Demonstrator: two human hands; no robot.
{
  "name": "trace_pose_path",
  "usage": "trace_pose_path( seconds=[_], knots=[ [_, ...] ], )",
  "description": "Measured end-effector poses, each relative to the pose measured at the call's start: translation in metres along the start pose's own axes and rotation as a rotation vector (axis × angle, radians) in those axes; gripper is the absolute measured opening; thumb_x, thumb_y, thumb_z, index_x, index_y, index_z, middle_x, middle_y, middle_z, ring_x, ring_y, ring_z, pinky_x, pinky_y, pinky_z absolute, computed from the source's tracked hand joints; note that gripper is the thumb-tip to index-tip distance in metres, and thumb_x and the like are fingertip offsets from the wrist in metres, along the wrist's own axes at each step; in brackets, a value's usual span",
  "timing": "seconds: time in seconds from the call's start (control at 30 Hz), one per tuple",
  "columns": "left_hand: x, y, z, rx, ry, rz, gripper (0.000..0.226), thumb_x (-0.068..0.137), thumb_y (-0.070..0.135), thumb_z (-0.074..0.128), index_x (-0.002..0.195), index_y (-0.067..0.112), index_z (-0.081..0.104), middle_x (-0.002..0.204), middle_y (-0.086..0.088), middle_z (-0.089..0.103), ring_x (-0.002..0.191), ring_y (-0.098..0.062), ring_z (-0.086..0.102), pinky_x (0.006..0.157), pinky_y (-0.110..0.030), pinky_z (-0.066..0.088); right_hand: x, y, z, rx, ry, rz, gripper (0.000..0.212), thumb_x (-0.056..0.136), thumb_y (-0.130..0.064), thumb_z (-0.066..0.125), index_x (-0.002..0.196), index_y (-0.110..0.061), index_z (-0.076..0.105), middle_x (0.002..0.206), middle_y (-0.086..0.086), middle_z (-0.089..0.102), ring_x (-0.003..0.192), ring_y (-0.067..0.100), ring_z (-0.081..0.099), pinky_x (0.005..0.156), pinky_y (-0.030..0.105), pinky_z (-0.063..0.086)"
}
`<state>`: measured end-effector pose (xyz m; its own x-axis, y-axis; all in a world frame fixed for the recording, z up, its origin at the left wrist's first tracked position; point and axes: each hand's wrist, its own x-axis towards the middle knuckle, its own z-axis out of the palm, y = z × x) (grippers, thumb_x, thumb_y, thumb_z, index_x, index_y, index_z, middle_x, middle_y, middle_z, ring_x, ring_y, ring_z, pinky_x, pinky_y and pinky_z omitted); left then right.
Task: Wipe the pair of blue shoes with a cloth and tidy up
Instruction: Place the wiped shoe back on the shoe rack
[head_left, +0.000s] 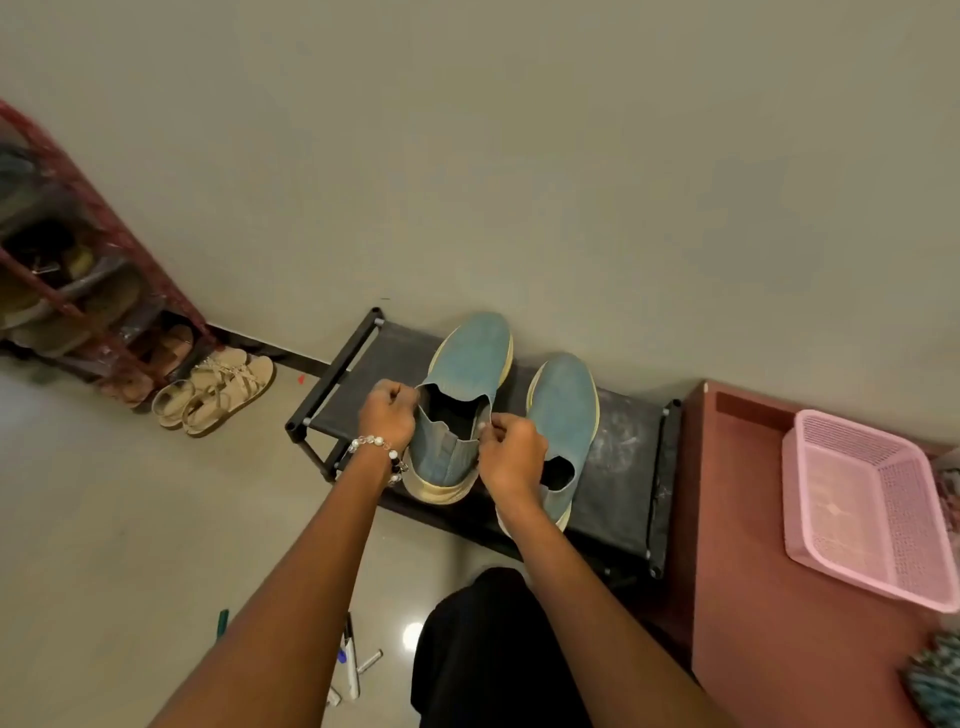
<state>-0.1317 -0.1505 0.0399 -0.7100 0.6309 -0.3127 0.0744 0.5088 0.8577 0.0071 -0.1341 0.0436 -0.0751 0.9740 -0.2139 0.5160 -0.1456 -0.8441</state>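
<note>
**Both hands on the left blue shoe atop the black rack**

On the low black rack (618, 457) against the wall, seen from the head camera, the two blue shoes stand side by side with toes toward the wall. The left blue shoe (462, 395) sits near the rack's left end, its heel at the front edge; the right blue shoe (563, 410) is just beside it, toward the middle, its heel partly hidden by a forearm. The left hand (388, 413), a beaded bracelet (382, 449) on its wrist, has its fingers curled round the left side of the left shoe's collar. The right hand (511, 454) pinches the right side of that same collar between thumb and fingertips, so the opening is held between the two hands.

Right of the rack, a reddish-brown cabinet (779, 597) carries a pink basket (878, 509). Left of the rack, tan sandals (218, 392) lie on the floor beside a red shoe shelf (83, 270). Markers (353, 660) lie on the floor near the person's knee.
</note>
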Motion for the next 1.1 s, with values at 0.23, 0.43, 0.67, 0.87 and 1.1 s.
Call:
trace_pose_path(
  seconds=[0.23,0.43,0.67,0.87,1.1],
  knots=[
    [0.024,-0.043,0.025,-0.058,-0.04,-0.109,0.018,0.092,0.029,0.056,0.085,0.013,0.059,0.083,-0.008,0.058,0.076,-0.019,0.053,0.066,-0.032,0.043,0.021,0.02,0.023,-0.136,-0.122,-0.021,0.024,0.093,-0.006,0.048,0.11,-0.006,0.066,0.103,0.012,0.069,0.099,0.029,0.06,0.084,0.031,0.047],
    [0.007,-0.028,0.017,0.001,-0.047,-0.121,0.01,0.09,0.021,0.06,0.083,0.014,0.062,0.086,-0.008,0.064,0.087,-0.028,0.061,0.078,-0.036,0.051,0.008,0.013,0.001,-0.041,-0.21,0.059,0.027,0.091,-0.001,0.05,0.113,-0.003,0.064,0.114,0.013,0.065,0.11,0.028,0.058,0.095,0.038,0.049],
    [-0.07,0.024,0.016,0.022,0.132,0.068,0.012,0.091,0.012,0.057,0.095,0.009,0.068,0.097,-0.008,0.069,0.092,-0.022,0.064,0.084,-0.032,0.051,-0.035,0.007,-0.097,0.437,-0.176,0.159,0.022,0.093,0.004,0.048,0.107,-0.002,0.063,0.09,0.007,0.068,0.084,0.019,0.068,0.077,0.026,0.057],
    [-0.177,0.056,0.079,-0.273,-0.217,0.083,0.013,0.093,0.007,0.055,0.084,0.014,0.06,0.084,-0.009,0.071,0.072,-0.023,0.068,0.073,-0.038,0.057,-0.076,0.068,-0.202,0.526,0.07,0.233,0.02,0.093,0.004,0.044,0.099,-0.001,0.063,0.082,0.01,0.069,0.068,0.018,0.065,0.058,0.019,0.053],
    [-0.303,0.049,0.191,-0.195,-0.622,0.012,0.01,0.095,0.006,0.052,0.094,0.01,0.061,0.082,-0.004,0.071,0.064,-0.015,0.066,0.055,-0.023,0.053,-0.112,0.183,-0.327,0.386,0.416,0.369,0.024,0.089,0.005,0.047,0.079,-0.011,0.062,0.081,0.012,0.068,0.062,0.017,0.062,0.061,0.029,0.053]
  ],
)
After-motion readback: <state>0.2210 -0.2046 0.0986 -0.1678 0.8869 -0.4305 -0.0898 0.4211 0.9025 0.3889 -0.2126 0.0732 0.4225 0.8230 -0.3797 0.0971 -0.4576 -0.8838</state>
